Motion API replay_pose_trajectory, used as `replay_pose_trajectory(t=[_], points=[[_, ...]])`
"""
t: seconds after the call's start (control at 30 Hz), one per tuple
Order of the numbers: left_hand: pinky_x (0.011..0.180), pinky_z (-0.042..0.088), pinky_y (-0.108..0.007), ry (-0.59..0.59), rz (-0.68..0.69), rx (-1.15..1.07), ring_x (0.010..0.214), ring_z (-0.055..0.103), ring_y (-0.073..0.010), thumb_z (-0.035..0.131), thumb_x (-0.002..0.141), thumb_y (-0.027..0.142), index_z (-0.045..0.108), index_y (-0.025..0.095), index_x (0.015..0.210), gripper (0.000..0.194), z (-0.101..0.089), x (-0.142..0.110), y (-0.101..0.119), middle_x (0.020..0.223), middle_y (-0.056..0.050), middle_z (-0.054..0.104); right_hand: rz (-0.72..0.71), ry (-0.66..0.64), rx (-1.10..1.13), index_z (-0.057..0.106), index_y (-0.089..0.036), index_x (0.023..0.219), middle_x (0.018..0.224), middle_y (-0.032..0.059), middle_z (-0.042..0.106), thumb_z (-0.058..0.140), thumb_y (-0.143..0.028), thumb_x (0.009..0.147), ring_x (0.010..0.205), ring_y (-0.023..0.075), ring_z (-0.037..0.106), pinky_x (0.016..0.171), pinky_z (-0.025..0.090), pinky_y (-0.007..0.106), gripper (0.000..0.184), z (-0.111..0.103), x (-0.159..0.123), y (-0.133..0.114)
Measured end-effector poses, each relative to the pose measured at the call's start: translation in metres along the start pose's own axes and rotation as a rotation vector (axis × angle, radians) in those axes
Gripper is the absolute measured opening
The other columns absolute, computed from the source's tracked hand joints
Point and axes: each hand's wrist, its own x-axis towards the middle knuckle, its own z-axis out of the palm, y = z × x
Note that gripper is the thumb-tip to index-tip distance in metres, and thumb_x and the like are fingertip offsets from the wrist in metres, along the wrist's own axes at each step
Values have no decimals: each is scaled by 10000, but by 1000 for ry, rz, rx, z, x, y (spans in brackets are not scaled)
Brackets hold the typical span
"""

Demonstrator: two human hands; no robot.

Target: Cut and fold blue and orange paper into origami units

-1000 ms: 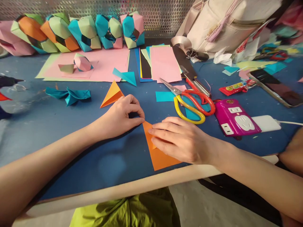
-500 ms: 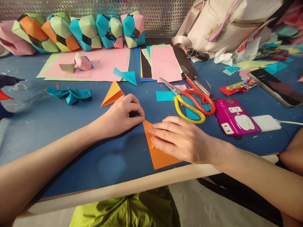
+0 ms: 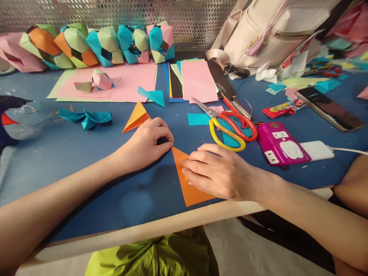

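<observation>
An orange sheet of paper (image 3: 195,196) lies near the table's front edge, with a folded flap on its upper part. The thumb and index finger of my left hand (image 3: 151,141) are pinched together at the sheet's upper left corner. My right hand (image 3: 217,172) rests flat across the paper with its fingers stretched out, hiding much of its right side. Behind my left hand stands a folded orange paper piece (image 3: 136,117). Scissors (image 3: 230,128) with one red and one yellow handle lie beyond my right hand.
Several colourful paper models (image 3: 106,44) line the back. Left are teal folded pieces (image 3: 93,119) and a dark tool (image 3: 11,103). Right lie a box cutter (image 3: 237,105), a magenta power strip (image 3: 276,143), a phone (image 3: 330,109) and a pale backpack (image 3: 276,34). Another person's limb (image 3: 352,188) shows far right.
The view has shifted slightly. My right hand's fingertips have moved a little on the orange paper; my left hand keeps its pinch at the corner.
</observation>
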Motion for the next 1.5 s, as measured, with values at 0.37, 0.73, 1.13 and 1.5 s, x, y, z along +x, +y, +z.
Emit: replay_pose_trajectory(t=[0.37, 0.73, 1.13, 1.5], points=[[729, 519, -298, -148, 307, 261, 774, 564, -171, 296, 948, 87, 555, 146, 853, 283, 20, -36, 50, 880, -87, 614, 37, 24, 63, 638, -183, 695, 668, 16, 618, 444, -400, 979, 705, 164, 434, 690, 354, 323, 406, -5, 3, -5], [801, 564, -373, -106, 350, 502, 907, 624, -224, 402, 930, 124, 598, 141, 840, 216, 15, -31, 24, 915, -108, 641, 53, -163, 73, 660, -143, 715, 671, 47, 551, 349, -496, 983, 680, 176, 419, 720, 330, 346, 541, -15, 5, -9], [925, 547, -463, 0, 492, 333, 1056, 649, -299, 487, 925, 211, 664, 79, 990, 230, 21, -66, 41, 1064, -195, 680, 237, -228, 90, 657, -122, 786, 799, 101, 632, 458, -500, 943, 708, 196, 475, 662, 337, 345, 456, -27, 0, -30], [969, 499, -531, -35, 454, 313, 1133, 620, -313, 398, 954, 441, 648, 95, 1138, 465, 20, -69, 36, 1193, -223, 649, 391, -74, 159, 642, -50, 1104, 1133, 162, 682, 389, -437, 986, 960, 248, 605, 789, 459, 395, 477, -32, 10, -26]])
